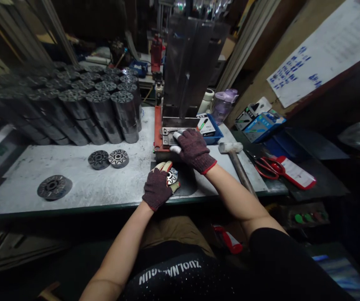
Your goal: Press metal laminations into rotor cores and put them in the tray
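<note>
My left hand (158,186), in a dark maroon knit glove with pale fingertips, is closed around a round slotted metal core (172,177) on a dark mat (188,182). The glove hides part of the core. My right hand (194,149), gloved alike, reaches to the base of an upright metal fixture (183,75). Its thumb and fingers rest around a flat metal plate (171,139) there; the palm covers the plate's right side. Left of my hands, two similar cores, a darker one (99,159) and a brighter one (119,158), lie side by side. Another core (54,187) lies farther left.
Stacked metal cores (95,108) crowd the back left of the white worktop (104,188). To the right are a mallet (235,156), red-handled scissors (269,167) and a blue tray (216,131) holding a box. A purple bottle (225,104) stands behind the tray.
</note>
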`<act>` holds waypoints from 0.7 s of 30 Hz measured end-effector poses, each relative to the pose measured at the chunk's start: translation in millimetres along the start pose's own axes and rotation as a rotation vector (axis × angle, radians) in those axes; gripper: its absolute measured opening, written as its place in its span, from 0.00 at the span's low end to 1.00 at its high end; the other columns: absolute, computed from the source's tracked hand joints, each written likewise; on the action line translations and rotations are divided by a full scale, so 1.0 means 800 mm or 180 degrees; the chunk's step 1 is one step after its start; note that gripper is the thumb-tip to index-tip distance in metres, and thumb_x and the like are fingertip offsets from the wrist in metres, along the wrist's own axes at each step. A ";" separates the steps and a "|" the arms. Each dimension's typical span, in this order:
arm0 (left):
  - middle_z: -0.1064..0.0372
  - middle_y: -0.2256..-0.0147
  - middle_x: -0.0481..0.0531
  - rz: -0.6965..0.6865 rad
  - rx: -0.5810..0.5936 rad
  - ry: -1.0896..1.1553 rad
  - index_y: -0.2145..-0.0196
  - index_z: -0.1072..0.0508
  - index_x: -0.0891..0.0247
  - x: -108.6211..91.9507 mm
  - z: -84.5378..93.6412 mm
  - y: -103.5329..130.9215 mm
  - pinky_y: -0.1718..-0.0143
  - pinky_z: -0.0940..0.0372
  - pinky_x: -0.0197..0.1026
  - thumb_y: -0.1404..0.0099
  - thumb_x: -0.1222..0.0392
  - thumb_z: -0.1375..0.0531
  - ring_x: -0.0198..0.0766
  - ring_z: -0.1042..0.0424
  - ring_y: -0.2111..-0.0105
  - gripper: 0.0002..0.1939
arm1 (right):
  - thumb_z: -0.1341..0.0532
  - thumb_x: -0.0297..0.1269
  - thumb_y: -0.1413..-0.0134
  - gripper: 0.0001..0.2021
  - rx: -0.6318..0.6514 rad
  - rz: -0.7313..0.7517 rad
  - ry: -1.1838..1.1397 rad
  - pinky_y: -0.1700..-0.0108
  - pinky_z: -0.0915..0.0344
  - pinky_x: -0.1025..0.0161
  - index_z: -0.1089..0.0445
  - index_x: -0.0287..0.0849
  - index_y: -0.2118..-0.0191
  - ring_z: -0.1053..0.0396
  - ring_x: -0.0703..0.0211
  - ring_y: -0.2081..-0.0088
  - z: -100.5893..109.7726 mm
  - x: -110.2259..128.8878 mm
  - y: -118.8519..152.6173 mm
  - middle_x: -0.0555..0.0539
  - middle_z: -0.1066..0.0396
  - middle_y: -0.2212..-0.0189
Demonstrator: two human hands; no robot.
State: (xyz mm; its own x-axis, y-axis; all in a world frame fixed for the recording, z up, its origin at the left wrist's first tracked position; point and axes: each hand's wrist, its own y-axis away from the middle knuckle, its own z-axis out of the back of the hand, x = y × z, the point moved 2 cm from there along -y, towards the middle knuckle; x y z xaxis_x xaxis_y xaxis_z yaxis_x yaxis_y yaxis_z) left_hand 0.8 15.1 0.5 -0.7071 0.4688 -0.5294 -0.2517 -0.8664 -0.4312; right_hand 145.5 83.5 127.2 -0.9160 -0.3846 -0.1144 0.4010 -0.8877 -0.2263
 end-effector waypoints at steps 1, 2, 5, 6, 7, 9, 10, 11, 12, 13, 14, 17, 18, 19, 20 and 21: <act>0.35 0.40 0.62 0.0039 -0.0024 -0.0019 0.37 0.37 0.61 0.000 0.000 0.000 0.39 0.38 0.54 0.40 0.50 0.32 0.53 0.35 0.40 0.37 | 0.45 0.43 0.33 0.23 0.0107 0.0022 0.0012 0.44 0.46 0.50 0.31 0.33 0.41 0.37 0.42 0.46 0.001 0.002 -0.003 0.33 0.28 0.49; 0.34 0.41 0.63 0.0086 -0.0043 -0.0043 0.37 0.36 0.62 0.001 0.000 0.000 0.40 0.38 0.54 0.40 0.50 0.32 0.54 0.34 0.41 0.37 | 0.46 0.40 0.33 0.21 0.0187 0.0025 0.0036 0.45 0.45 0.50 0.30 0.33 0.42 0.36 0.42 0.47 0.001 0.004 -0.003 0.33 0.28 0.50; 0.34 0.42 0.62 0.0142 -0.0043 -0.0069 0.38 0.36 0.61 0.000 0.001 0.001 0.40 0.38 0.55 0.41 0.50 0.32 0.54 0.34 0.41 0.37 | 0.50 0.34 0.31 0.20 0.0333 -0.0061 0.0030 0.50 0.42 0.52 0.29 0.35 0.42 0.32 0.44 0.50 -0.005 0.018 0.023 0.34 0.25 0.52; 0.34 0.41 0.62 0.0133 -0.0037 -0.0054 0.37 0.36 0.61 0.000 0.002 0.001 0.39 0.38 0.55 0.42 0.50 0.32 0.54 0.35 0.41 0.37 | 0.50 0.34 0.31 0.20 0.0414 -0.0087 -0.0032 0.52 0.41 0.54 0.30 0.36 0.41 0.31 0.45 0.51 -0.010 0.023 0.037 0.35 0.25 0.53; 0.35 0.40 0.62 0.0116 -0.0021 -0.0029 0.37 0.37 0.61 0.000 0.002 0.001 0.39 0.39 0.55 0.42 0.52 0.32 0.54 0.35 0.40 0.38 | 0.49 0.35 0.32 0.20 0.0554 -0.0075 -0.0117 0.54 0.39 0.55 0.31 0.37 0.40 0.29 0.46 0.52 -0.016 0.029 0.051 0.35 0.24 0.53; 0.37 0.38 0.61 0.0042 0.0042 0.0044 0.36 0.38 0.61 0.000 0.003 0.000 0.37 0.40 0.55 0.44 0.55 0.32 0.54 0.37 0.38 0.40 | 0.46 0.37 0.33 0.19 0.0970 0.0055 -0.0228 0.56 0.38 0.57 0.30 0.38 0.42 0.27 0.47 0.54 -0.030 0.041 0.075 0.36 0.23 0.54; 0.37 0.38 0.61 -0.0003 0.0083 0.0089 0.35 0.39 0.61 0.001 0.003 0.000 0.37 0.40 0.54 0.45 0.57 0.32 0.54 0.37 0.38 0.41 | 0.46 0.37 0.33 0.18 0.1194 0.0138 -0.0236 0.57 0.37 0.58 0.28 0.39 0.44 0.26 0.47 0.55 -0.036 0.047 0.083 0.36 0.23 0.55; 0.37 0.38 0.61 -0.0041 0.0118 0.0133 0.35 0.39 0.62 0.002 0.002 -0.001 0.37 0.40 0.54 0.45 0.58 0.32 0.53 0.37 0.38 0.42 | 0.47 0.37 0.33 0.17 0.1391 0.0210 -0.0220 0.58 0.36 0.58 0.27 0.40 0.45 0.26 0.47 0.55 -0.039 0.052 0.087 0.36 0.22 0.55; 0.37 0.38 0.61 -0.0069 0.0142 0.0167 0.35 0.39 0.61 0.003 0.002 -0.001 0.36 0.40 0.54 0.46 0.59 0.32 0.53 0.37 0.38 0.42 | 0.48 0.37 0.32 0.17 0.1551 0.0269 -0.0188 0.59 0.35 0.58 0.28 0.41 0.45 0.25 0.47 0.56 -0.040 0.058 0.088 0.36 0.22 0.56; 0.37 0.38 0.60 -0.0081 0.0154 0.0188 0.35 0.39 0.61 0.004 0.002 -0.001 0.37 0.40 0.53 0.46 0.60 0.33 0.52 0.36 0.38 0.41 | 0.49 0.36 0.31 0.18 0.1644 0.0309 -0.0143 0.59 0.34 0.58 0.29 0.41 0.43 0.24 0.47 0.56 -0.040 0.063 0.085 0.36 0.22 0.55; 0.36 0.39 0.60 -0.0080 0.0150 0.0198 0.36 0.38 0.61 0.004 0.001 -0.002 0.36 0.40 0.53 0.46 0.61 0.33 0.52 0.36 0.39 0.41 | 0.50 0.35 0.31 0.19 0.1685 0.0318 -0.0091 0.58 0.34 0.57 0.31 0.41 0.41 0.24 0.46 0.56 -0.038 0.067 0.080 0.36 0.22 0.55; 0.35 0.40 0.60 -0.0025 0.0086 0.0157 0.35 0.38 0.61 0.005 -0.001 -0.001 0.37 0.39 0.53 0.46 0.61 0.32 0.51 0.35 0.40 0.41 | 0.51 0.34 0.31 0.20 0.1681 0.0311 0.0017 0.57 0.32 0.54 0.34 0.39 0.38 0.24 0.44 0.54 -0.032 0.072 0.066 0.34 0.23 0.53; 0.34 0.40 0.60 0.0000 0.0046 0.0112 0.35 0.39 0.61 0.004 -0.002 -0.001 0.37 0.39 0.53 0.46 0.60 0.32 0.52 0.35 0.40 0.41 | 0.51 0.35 0.31 0.20 0.1623 0.0287 -0.0011 0.56 0.33 0.54 0.33 0.39 0.39 0.24 0.44 0.54 -0.031 0.070 0.063 0.35 0.23 0.52; 0.35 0.40 0.61 0.0026 0.0002 0.0048 0.35 0.39 0.61 0.003 -0.002 0.000 0.38 0.38 0.53 0.44 0.58 0.32 0.52 0.34 0.40 0.41 | 0.51 0.36 0.30 0.19 0.1493 0.0233 -0.0053 0.56 0.33 0.55 0.31 0.39 0.41 0.25 0.45 0.54 -0.029 0.065 0.062 0.36 0.23 0.53; 0.35 0.40 0.61 0.0044 -0.0028 -0.0039 0.34 0.40 0.61 0.001 -0.001 0.000 0.39 0.37 0.53 0.43 0.56 0.32 0.52 0.34 0.40 0.41 | 0.51 0.38 0.30 0.19 0.1281 0.0147 -0.0083 0.55 0.34 0.55 0.30 0.40 0.42 0.25 0.45 0.54 -0.027 0.057 0.060 0.36 0.23 0.53; 0.36 0.39 0.62 0.0042 -0.0034 -0.0149 0.34 0.40 0.61 -0.002 0.000 0.001 0.40 0.36 0.53 0.41 0.54 0.33 0.53 0.34 0.40 0.40 | 0.51 0.40 0.29 0.20 0.0974 0.0030 -0.0077 0.55 0.35 0.55 0.29 0.40 0.42 0.26 0.45 0.54 -0.024 0.047 0.059 0.36 0.23 0.54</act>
State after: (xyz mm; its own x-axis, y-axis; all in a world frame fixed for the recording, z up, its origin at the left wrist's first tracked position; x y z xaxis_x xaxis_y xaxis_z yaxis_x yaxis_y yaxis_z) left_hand 1.8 13.8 1.2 -0.7404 0.4487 -0.5004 -0.2354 -0.8705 -0.4323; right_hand 130.0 32.3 93.5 -0.9138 -0.3958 -0.0911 0.3898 -0.9177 0.0769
